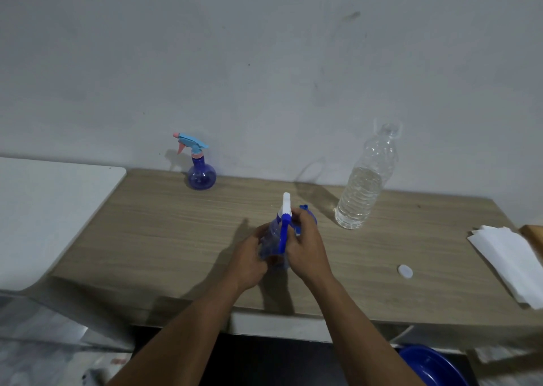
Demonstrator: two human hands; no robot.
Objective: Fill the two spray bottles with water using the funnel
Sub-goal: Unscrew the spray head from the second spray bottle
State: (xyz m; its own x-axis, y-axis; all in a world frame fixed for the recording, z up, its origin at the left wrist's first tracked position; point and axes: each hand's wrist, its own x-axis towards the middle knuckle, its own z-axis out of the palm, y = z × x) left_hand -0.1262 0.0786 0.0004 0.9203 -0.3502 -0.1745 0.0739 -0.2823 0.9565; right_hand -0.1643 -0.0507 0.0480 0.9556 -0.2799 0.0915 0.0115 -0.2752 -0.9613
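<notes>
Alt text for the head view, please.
Both hands, left and right, grip a blue spray bottle on a wooden table. A second spray bottle and an uncapped water bottle stand behind.

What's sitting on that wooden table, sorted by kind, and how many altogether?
Spray bottles: 2, one by the wall, one held by the left hand and right hand at
Water bottle: 1
Bottle cap: 1
Stack of white paper: 1
Blue funnel, mostly hidden: 1
Total: 6
</notes>
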